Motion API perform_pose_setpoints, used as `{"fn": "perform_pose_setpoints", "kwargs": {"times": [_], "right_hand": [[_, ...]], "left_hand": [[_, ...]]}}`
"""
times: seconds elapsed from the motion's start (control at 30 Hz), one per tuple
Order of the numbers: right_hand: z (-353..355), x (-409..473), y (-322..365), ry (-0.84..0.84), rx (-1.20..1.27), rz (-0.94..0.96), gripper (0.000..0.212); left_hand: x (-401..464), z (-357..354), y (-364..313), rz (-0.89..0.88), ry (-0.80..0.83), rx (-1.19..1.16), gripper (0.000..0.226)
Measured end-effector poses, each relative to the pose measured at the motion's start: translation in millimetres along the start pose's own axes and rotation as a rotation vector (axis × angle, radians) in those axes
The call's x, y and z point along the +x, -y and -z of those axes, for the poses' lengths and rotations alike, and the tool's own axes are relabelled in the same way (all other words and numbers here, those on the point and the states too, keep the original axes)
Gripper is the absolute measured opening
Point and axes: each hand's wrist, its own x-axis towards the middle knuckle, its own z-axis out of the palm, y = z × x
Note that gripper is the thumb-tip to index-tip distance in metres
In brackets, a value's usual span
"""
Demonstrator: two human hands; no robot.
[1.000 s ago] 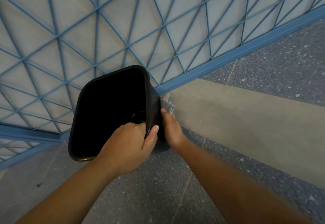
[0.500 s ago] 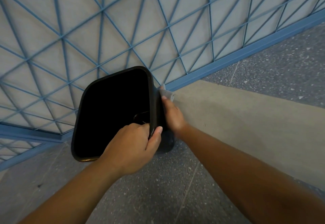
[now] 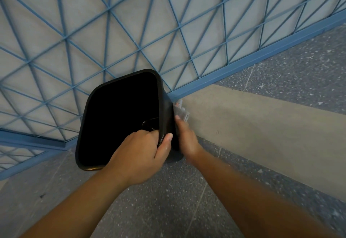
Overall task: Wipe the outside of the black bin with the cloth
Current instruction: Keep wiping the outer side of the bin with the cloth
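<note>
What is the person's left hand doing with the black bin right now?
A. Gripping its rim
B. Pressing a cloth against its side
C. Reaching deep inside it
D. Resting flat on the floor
A: the left hand curls its fingers over the rim of the black bin, while the right hand presses the grey cloth on the outer wall.

Left hand curled, fingers hooked over the bin rim, thumb outside; right hand flat against the bin's side, fingers extended, pressing the cloth; both forearms bare.
</note>
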Motion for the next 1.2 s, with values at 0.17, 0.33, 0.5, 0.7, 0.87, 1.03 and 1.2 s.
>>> {"fn": "perform_pose_setpoints", "kwargs": {"times": [0.17,0.33,0.5,0.7,0.87,1.03,1.2], "right_hand": [[2.1,-5.7,-4.8,-0.041,0.037,-0.032,0.051],[-1.3,-10.5,-8.2,-0.092,0.044,-0.021,0.053],[-7.9,-22.2,-22.9,-0.106,0.071,0.023,0.052],[-10.4,-25.8,-24.8,-0.136,0.156,0.006,0.046],[-14.4,-27.9,-22.4,-0.177,0.219,-0.021,0.050],[-19.1,-30.0,-16.5,-0.176,0.206,-0.037,0.059],[-17.7,-27.4,-17.0,-0.176,0.163,-0.046,0.066]], "left_hand": [[-1.1,-1.3,2.3,0.003,0.007,0.004,0.052],[-0.6,-1.7,3.0,0.005,-0.002,0.000,0.050],[-0.7,-0.9,2.6,0.009,-0.006,-0.015,0.050],[-1.0,-1.4,1.0,0.012,-0.012,-0.010,0.049],[-1.1,-1.8,2.5,0.007,-0.013,-0.017,0.050],[-0.3,-2.4,5.1,-0.002,-0.022,-0.016,0.049],[-0.7,-2.9,5.4,-0.007,-0.014,-0.038,0.048]]}}
